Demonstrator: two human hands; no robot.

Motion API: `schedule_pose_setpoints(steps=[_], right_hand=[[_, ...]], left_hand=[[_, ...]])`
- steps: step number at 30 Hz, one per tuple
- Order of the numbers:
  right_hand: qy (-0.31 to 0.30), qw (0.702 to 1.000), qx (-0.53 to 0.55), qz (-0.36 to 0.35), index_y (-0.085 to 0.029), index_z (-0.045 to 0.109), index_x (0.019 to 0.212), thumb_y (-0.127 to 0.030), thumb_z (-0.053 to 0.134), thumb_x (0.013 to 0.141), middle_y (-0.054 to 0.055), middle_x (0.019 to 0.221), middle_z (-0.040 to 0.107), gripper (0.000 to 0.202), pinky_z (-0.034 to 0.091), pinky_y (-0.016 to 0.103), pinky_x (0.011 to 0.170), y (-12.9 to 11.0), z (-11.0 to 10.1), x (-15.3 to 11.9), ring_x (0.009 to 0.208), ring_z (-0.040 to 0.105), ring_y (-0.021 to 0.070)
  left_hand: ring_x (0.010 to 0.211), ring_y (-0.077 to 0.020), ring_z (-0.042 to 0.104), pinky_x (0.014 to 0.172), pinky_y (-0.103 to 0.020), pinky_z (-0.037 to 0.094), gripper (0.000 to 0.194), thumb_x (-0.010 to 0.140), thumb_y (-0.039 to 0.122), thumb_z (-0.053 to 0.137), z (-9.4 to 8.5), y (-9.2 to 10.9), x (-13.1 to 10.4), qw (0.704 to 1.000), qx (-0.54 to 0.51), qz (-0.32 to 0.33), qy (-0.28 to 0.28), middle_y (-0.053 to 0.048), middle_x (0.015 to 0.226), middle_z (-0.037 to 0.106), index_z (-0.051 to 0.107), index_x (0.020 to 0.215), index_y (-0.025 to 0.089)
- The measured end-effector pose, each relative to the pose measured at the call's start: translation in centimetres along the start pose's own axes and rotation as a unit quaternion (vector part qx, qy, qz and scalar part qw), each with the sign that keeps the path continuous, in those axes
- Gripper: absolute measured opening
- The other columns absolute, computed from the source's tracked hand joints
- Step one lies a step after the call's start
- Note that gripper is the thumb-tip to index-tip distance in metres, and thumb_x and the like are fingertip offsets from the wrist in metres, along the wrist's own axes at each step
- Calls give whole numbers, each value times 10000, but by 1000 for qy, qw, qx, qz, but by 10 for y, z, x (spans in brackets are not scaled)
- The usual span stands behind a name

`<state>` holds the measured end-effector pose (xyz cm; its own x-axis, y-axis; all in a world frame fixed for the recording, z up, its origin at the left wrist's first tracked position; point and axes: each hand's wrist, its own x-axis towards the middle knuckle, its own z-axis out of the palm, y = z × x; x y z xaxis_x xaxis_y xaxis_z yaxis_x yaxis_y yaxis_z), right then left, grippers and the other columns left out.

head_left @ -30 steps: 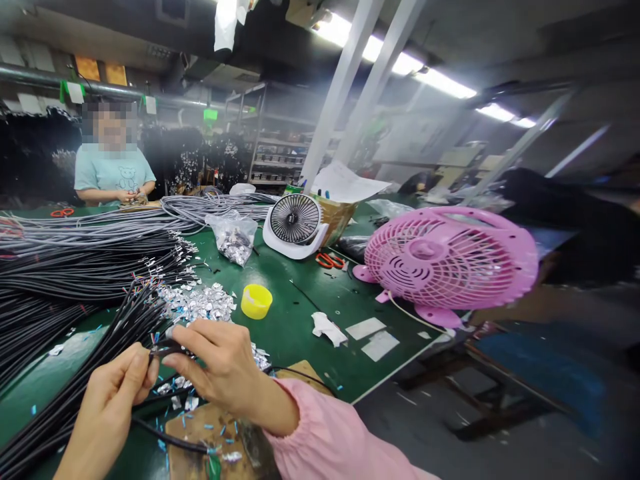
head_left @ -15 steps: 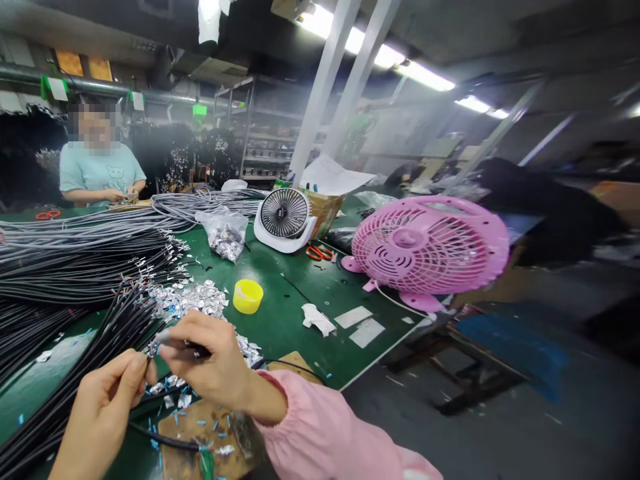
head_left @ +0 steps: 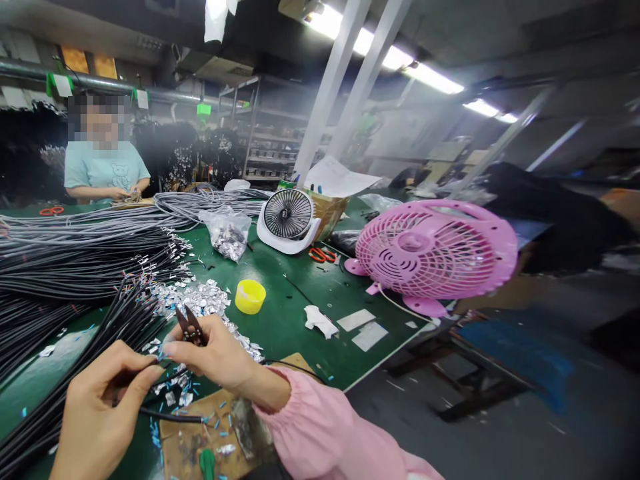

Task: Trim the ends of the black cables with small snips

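Note:
My left hand is closed in a pinch on the end of a black cable, largely hidden by the fingers. Close to its fingertips is my right hand, wrapped around small dark snips whose blades point up and spread in a V. The right thumb and fingertip meet near the thin wires at the left fingers; whether they also grip a wire I cannot tell. Beneath both hands, another black cable ends over a worn wooden board, with blue offcuts and a green-handled tool on it.
Bundles of black cables and grey cables cover the left side. Foil scraps, a yellow tape roll, orange-handled scissors, a white fan and a pink fan stand on the green table. A co-worker sits opposite.
My right hand has turned, so the snips' blades now point up in view. The left fingers have shifted slightly, and the coloured wires between the hands are less visible. The view moved slightly.

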<state>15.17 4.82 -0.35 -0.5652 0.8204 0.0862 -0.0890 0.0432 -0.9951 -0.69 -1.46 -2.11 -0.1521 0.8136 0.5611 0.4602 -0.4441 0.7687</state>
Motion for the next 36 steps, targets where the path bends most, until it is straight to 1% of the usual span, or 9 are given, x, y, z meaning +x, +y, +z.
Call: schedule_pose_setpoints(steps=[4, 8, 11, 14, 16, 19, 25, 32, 36], right_hand=[[0, 1000, -15, 15, -183, 527, 600, -288, 710, 831, -86, 482, 403, 312, 246, 208, 426, 4, 0, -2, 453, 330, 57], [-11, 995, -62, -72, -171, 621, 682, -385, 783, 786, -56, 594, 518, 287, 352, 213, 515, 15, 1, -6, 538, 426, 76], [20, 986, -78, -147, -189, 703, 915, -492, 753, 818, -13, 753, 631, 323, 450, 237, 619, 17, 1, -9, 650, 543, 119], [73, 966, -123, -213, -222, 704, 1125, -511, 648, 919, 42, 940, 692, 358, 501, 283, 749, 18, -2, -11, 814, 606, 168], [78, 955, -158, -237, -230, 736, 1083, -469, 602, 965, 47, 906, 694, 298, 499, 294, 766, 21, -3, -11, 811, 600, 175], [61, 949, -186, -247, -219, 772, 970, -451, 599, 975, 20, 723, 636, 289, 477, 274, 655, 25, -4, -10, 651, 531, 153], [58, 949, -190, -244, -187, 747, 769, -479, 579, 979, 9, 638, 572, 397, 431, 249, 582, 27, -2, -8, 584, 448, 128], [56, 955, -201, -212, -179, 786, 916, -463, 589, 975, 6, 638, 561, 350, 411, 270, 586, 24, -3, -10, 593, 448, 135], [50, 960, -195, -192, -193, 768, 783, -481, 580, 971, 20, 631, 574, 392, 433, 276, 586, 18, -1, -11, 585, 444, 142]], left_hand=[[483, -107, 534, 432, -204, 403, 191, 806, 332, 720, -1, 10, 1, 996, 61, 49, 50, 53, 583, 605, 685, 633, 260], [531, -101, 535, 467, -209, 399, 136, 817, 317, 711, 0, 14, -1, 991, 89, 59, 85, 65, 627, 628, 699, 688, 278], [558, -104, 534, 502, -214, 418, 109, 814, 320, 735, 1, 11, -6, 989, 73, 43, 118, 70, 645, 625, 706, 714, 285], [587, -110, 573, 514, -214, 444, 81, 798, 284, 770, -1, 4, -9, 989, 53, 38, 135, 70, 670, 634, 715, 739, 287], [585, -110, 584, 504, -213, 450, 87, 795, 271, 779, -3, 1, -9, 988, 55, 61, 129, 71, 672, 638, 713, 741, 286], [558, -102, 538, 483, -211, 426, 86, 805, 287, 772, -4, 1, -7, 986, 68, 81, 128, 77, 654, 609, 703, 753, 288], [565, -117, 508, 479, -245, 378, 87, 798, 286, 766, 2, 10, -10, 986, 57, 44, 153, 64, 648, 579, 698, 745, 273], [562, -132, 509, 493, -267, 385, 112, 777, 313, 765, 3, 12, -11, 986, 62, 12, 152, 51, 651, 584, 698, 693, 280], [573, -138, 500, 516, -277, 387, 119, 782, 321, 754, 3, 15, -10, 987, 55, 9, 148, 53, 647, 583, 693, 685, 287]])
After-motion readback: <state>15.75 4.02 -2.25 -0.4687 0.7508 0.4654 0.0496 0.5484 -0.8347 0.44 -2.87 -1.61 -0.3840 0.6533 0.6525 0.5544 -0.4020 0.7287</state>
